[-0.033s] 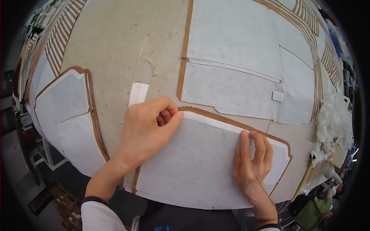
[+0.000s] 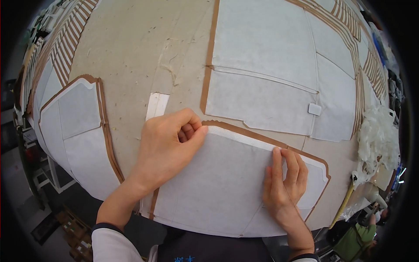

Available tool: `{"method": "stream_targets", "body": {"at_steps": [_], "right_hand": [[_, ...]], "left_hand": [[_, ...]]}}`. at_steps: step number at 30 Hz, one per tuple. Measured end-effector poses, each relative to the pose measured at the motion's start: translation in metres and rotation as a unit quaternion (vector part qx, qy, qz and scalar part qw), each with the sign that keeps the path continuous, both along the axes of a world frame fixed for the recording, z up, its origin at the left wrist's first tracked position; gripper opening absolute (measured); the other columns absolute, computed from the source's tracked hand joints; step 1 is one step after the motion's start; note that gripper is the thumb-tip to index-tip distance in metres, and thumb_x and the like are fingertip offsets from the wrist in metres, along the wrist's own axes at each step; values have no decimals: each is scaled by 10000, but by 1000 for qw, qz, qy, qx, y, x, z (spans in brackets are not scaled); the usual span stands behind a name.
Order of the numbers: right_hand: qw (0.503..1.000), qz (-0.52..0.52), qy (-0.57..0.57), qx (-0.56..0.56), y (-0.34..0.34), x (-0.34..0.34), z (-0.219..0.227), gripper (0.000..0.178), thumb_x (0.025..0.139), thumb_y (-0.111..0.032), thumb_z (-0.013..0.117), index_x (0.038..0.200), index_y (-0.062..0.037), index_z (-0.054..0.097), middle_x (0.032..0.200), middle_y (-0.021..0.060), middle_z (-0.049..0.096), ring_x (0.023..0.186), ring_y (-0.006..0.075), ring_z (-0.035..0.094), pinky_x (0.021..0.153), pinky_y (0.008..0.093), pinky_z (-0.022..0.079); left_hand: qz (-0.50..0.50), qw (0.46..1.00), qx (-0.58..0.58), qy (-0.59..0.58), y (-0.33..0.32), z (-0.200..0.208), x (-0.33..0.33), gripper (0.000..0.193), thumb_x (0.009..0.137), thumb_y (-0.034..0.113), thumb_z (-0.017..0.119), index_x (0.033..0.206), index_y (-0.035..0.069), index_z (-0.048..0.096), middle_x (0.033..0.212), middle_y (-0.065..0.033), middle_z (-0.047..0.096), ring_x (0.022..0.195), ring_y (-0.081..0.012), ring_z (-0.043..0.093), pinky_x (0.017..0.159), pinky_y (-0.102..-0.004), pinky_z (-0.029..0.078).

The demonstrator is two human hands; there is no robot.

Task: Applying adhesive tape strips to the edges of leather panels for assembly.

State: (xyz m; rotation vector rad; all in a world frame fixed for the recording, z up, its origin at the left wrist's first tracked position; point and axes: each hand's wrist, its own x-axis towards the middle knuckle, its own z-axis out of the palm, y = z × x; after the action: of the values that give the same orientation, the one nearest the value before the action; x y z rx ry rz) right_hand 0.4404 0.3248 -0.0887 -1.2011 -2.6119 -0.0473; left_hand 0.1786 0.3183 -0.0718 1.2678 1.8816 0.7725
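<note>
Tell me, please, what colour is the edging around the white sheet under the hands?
Brown edging, clearest in the head view.

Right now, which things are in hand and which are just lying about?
In hand:
- white panel with brown edging, left hand pinching its top corner, right hand flat on it

Lying about:
- white strip
- edged panel at left
- white fluffy scraps
- small white tab

Tan worktable (image 2: 131,48); dark floor (image 2: 26,209) below; white plastic heap (image 2: 377,135) at right edge.
</note>
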Motion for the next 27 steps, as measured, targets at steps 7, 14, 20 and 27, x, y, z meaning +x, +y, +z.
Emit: {"method": "stream_targets", "body": {"at_steps": [7, 14, 20, 27], "right_hand": [[997, 64, 43, 31, 0, -45, -11, 447, 704, 11, 648, 1140, 113, 668, 1148, 211, 610, 1029, 332, 612, 829, 453, 512], [992, 94, 88, -16, 3, -86, -14, 522, 703, -16, 630, 1203, 137, 617, 1188, 232, 569, 1092, 348, 577, 896, 463, 470], [993, 85, 84, 6, -1, -91, -14, 495, 725, -26, 620, 1198, 120, 624, 1196, 225, 568, 1073, 346, 579, 883, 466, 469], [994, 99, 42, 38, 0, -93, -12, 519, 726, -37, 619, 1242, 19, 647, 1210, 211, 563, 1064, 333, 582, 839, 456, 470]], "left_hand": [[-5, 1000, 19, 13, -1, -2, -1, 122, 859, 94, 733, 804, 5, 671, 653, -10, 628, 587, -63, 544, 557, -225, 454], [-19, 999, 35, 20, -5, -8, -4, 124, 871, 106, 724, 832, -3, 679, 677, -35, 646, 581, -82, 553, 561, -238, 467], [-9, 997, 68, -17, -33, 2, -7, 140, 882, 112, 732, 950, -7, 703, 737, -35, 678, 560, -70, 544, 543, -231, 460], [62, 992, 73, -78, -54, -3, -15, 128, 914, 113, 703, 950, -8, 688, 768, -106, 694, 591, -151, 634, 553, -275, 496]]}}
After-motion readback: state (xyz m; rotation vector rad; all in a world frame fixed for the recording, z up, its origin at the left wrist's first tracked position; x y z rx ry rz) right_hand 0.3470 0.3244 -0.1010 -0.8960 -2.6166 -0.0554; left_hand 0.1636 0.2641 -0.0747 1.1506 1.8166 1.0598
